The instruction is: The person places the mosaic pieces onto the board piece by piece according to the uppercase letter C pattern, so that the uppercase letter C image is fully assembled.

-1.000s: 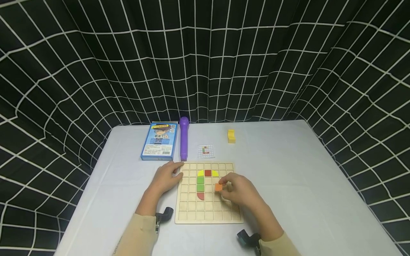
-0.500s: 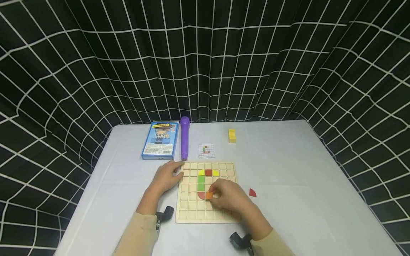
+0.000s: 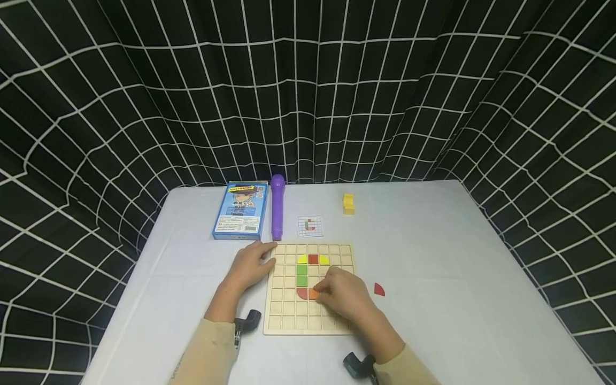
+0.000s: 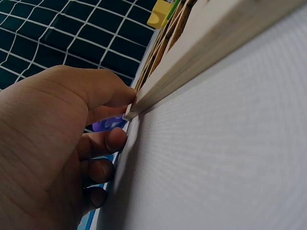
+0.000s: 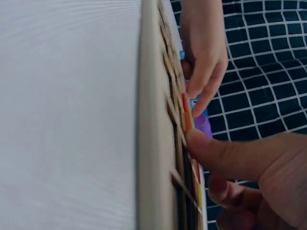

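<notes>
A wooden grid board (image 3: 283, 323) lies on the table. My left hand (image 3: 249, 264) rests at its upper left corner, thumb and index finger touching the edge; the left wrist view shows the other fingers (image 4: 100, 170) loosely bent. Over the middle of the board, my right hand (image 3: 344, 293) pinches an orange square tile (image 3: 313, 294) at a cell beside a red quarter-round tile (image 3: 301, 293); fingers hide part of it. Two green square tiles (image 3: 301, 275) stand above that red one. Along the top are a red square tile (image 3: 313, 259) and yellow quarter-round tiles (image 3: 324, 260).
Right of the board lies a loose red quarter-round tile (image 3: 379, 289). Behind the board are a small pattern card (image 3: 310, 226), a purple microphone-shaped stick (image 3: 277, 208), a blue box (image 3: 240, 211) and a yellow block (image 3: 348, 204). A dark grid curtain (image 3: 313, 107) surrounds the table.
My right hand has carried the orange tile left and toward me, then lowered it at the cell beside the red quarter-round. The loose red tile has come into view. My left hand stays put.
</notes>
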Tool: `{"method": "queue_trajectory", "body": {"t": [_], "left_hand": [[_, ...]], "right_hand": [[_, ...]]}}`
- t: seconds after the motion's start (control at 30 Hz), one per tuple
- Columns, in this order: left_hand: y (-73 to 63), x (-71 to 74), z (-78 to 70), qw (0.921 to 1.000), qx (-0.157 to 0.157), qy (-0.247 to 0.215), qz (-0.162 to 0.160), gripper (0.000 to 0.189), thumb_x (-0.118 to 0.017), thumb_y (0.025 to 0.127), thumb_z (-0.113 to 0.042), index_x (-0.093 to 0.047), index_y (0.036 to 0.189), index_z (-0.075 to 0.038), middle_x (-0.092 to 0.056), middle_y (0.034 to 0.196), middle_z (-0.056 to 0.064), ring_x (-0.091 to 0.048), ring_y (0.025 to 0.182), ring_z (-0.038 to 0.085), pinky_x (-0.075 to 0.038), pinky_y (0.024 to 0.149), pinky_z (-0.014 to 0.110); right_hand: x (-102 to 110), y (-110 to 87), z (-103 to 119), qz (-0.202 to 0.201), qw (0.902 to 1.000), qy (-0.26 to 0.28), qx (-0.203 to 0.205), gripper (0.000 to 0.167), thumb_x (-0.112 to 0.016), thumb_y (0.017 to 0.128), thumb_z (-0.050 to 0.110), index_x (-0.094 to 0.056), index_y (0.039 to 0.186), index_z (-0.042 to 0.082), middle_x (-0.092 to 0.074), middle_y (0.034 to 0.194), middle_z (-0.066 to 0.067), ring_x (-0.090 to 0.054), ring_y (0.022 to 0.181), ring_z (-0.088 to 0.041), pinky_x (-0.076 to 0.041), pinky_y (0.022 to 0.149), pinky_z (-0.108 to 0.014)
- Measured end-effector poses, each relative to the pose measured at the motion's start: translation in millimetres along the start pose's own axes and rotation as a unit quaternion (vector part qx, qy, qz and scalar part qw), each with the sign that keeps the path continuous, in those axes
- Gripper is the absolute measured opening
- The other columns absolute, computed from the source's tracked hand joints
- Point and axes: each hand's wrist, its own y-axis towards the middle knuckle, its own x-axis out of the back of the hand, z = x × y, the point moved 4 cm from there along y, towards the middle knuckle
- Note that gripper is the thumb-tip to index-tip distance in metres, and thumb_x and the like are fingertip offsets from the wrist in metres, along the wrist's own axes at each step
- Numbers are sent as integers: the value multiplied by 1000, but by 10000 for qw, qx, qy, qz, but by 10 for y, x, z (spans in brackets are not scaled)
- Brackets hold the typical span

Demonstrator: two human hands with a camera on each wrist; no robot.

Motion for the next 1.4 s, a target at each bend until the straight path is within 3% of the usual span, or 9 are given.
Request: {"method": "queue_trajectory", "body": {"t": [0.2, 0.37, 0.53, 0.77, 0.97, 1.17, 1.4], "left_hand": [[-11, -18, 13, 10000, -2, -35, -7, 47, -70, 95, -30, -65, 140, -17, -53, 88, -5, -48, 80, 15, -42, 76, 37], [-20, -26, 24, 10000, 21, -68, -34, 47, -70, 94, -29, -65, 139, -16, -53, 88, -5, -47, 79, 15, -42, 75, 37], [-26, -30, 25, 10000, 21, -71, -42, 47, -70, 94, -29, -66, 139, -16, -53, 87, -5, -47, 79, 15, -41, 74, 36], [-36, -27, 14, 10000, 29, -59, -34, 47, -70, 94, -30, -65, 139, -16, -52, 87, -5, -47, 78, 15, -41, 74, 36], [-39, -26, 10, 10000, -6, -65, -52, 47, -70, 95, -29, -65, 139, -16, -52, 86, -5, -46, 78, 15, -41, 73, 36], [-22, -33, 14, 10000, -1, -59, -20, 47, -70, 95, -30, -65, 139, -16, -53, 87, -5, -48, 79, 15, -42, 74, 36], [0, -25, 16, 10000, 12, -26, -34, 47, -70, 95, -30, -65, 139, -17, -53, 87, -5, -48, 79, 15, -42, 74, 36]], "right_hand": [[-18, -24, -14, 12, 9987, 135, -497, 15, -91, 75, 18, -85, 88, 15, -64, 77, 9, -51, 66, -6, -42, 58, -26], [35, -70, -73, 67, 9984, 328, -453, 21, -90, 77, 23, -84, 96, 16, -62, 78, 12, -52, 68, -6, -43, 61, -27], [166, -146, -226, -125, 9948, 446, -909, 30, -88, 80, 26, -81, 107, 15, -52, 72, 9, -46, 65, -11, -40, 59, -31], [431, -307, -543, -158, 9879, 192, -1529, 36, -85, 82, 19, -77, 116, 10, -58, 85, 4, -51, 71, -13, -44, 62, -33], [637, -400, -824, 239, 9911, -218, -1294, 35, -81, 80, 8, -77, 115, 8, -60, 93, 0, -53, 79, -15, -48, 70, -37], [701, -451, -1030, 719, 9912, -454, -1017, 34, -81, 79, 1, -80, 110, 15, -61, 96, 2, -59, 87, -17, -53, 79, -41], [694, -434, -1131, 873, 9921, -407, -806, 33, -85, 79, 4, -82, 108, 19, -57, 89, 7, -51, 77, -13, -47, 70, -32]]}}
